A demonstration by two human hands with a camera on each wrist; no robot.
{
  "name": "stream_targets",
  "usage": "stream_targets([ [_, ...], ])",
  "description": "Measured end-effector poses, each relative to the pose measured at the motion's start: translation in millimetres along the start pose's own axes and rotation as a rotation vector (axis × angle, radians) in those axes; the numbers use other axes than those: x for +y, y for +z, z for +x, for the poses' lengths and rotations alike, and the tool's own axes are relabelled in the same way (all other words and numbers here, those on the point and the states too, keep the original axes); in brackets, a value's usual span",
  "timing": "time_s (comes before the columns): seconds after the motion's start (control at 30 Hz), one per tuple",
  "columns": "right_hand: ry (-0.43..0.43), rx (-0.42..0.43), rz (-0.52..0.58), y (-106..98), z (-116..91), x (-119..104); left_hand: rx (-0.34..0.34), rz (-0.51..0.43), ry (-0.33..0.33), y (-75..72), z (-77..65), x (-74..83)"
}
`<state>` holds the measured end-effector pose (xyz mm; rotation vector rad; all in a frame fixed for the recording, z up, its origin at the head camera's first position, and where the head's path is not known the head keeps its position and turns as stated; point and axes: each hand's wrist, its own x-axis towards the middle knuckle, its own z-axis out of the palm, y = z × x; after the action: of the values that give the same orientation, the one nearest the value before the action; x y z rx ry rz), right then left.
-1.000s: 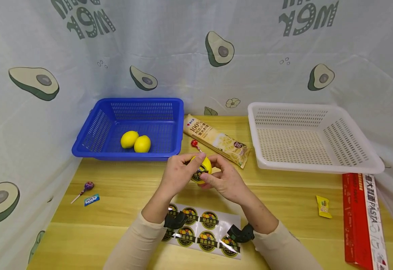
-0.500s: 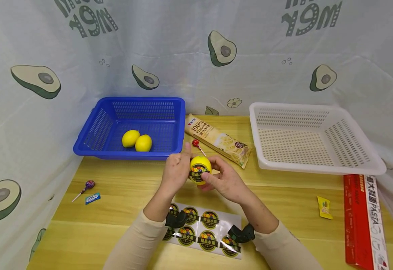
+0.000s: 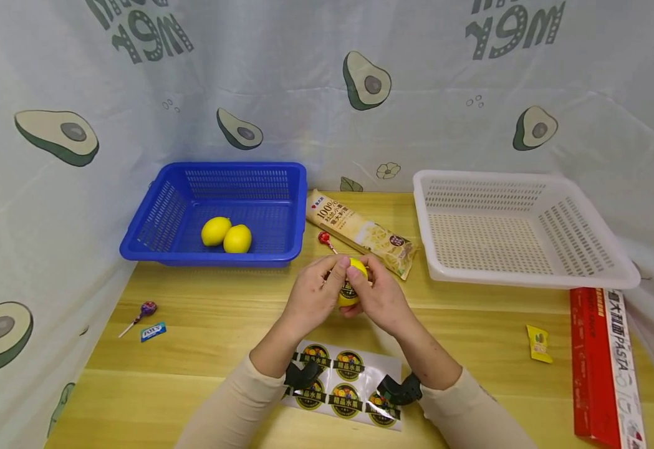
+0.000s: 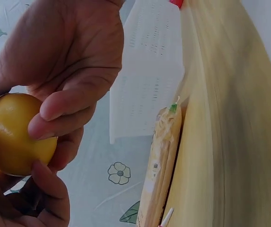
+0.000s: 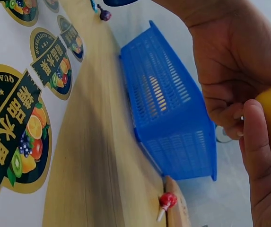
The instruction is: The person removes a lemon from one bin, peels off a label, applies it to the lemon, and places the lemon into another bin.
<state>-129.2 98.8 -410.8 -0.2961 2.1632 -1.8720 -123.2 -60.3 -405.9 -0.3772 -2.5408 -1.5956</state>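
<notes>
A yellow lemon (image 3: 352,300) is held up between both hands over the table, with a round black-and-gold sticker on its near side, partly covered by the thumbs. My left hand (image 3: 314,292) holds it from the left, its thumb lying over the sticker. From the other side my right hand (image 3: 385,299) grips it, thumb on the near face and fingers curled behind. The left wrist view shows the lemon (image 4: 19,137) with fingertips against its smooth skin. Below the hands lies a sheet of round fruit stickers (image 3: 346,386).
Two lemons (image 3: 216,231) sit in a blue basket (image 3: 214,257) at back left. At back right stands a white basket (image 3: 528,278). A pasta packet (image 3: 360,234), red lollipop (image 3: 325,238), purple lollipop (image 3: 148,308), blue-wrapped sweet (image 3: 153,332), yellow packet (image 3: 538,344) and red box (image 3: 593,368) lie around.
The left hand lifted its thumb away from the lemon half a second ago, then laid it back over the sticker. Both hands and the lemon have shifted slightly right.
</notes>
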Motion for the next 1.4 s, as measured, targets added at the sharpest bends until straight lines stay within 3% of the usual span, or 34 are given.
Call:
stream_targets([
  [0.37, -0.074, 0.058, 0.018, 0, -1, 2, -0.006, -0.047, 0.037, 0.6, 0.5, -2.9],
  [0.5, -0.054, 0.095, 0.02, -1, -1, 2, -0.041, -0.102, 0.025, -0.8, 1.0, -3.4],
  [0.73, 0.032, 0.01, -0.085, -3, 0, -2, -0.085, -0.08, -0.037, -6.1, 0.5, -2.8],
  [0.93, 0.047, 0.046, -0.151, -1, -1, -8, -0.012, 0.024, 0.109, -2.0, 1.0, -3.9],
  [1.13, -0.022, 0.069, -0.051, 0, -2, -5, 0.014, 0.067, 0.186, -1.6, 0.0, -5.2],
  [1.23, -0.021, 0.067, -0.035, 0, -1, -3, -0.034, 0.035, 0.151, -4.6, 1.2, -5.5],
  [1.3, -0.012, 0.065, -0.049, 0, -1, -1, -0.09, -0.009, 0.091, -7.9, 2.0, -5.2],
  [1.4, 0.005, 0.056, -0.097, 0, 0, 0, -0.209, 0.0, -0.013, -12.6, 3.1, -4.3],
])
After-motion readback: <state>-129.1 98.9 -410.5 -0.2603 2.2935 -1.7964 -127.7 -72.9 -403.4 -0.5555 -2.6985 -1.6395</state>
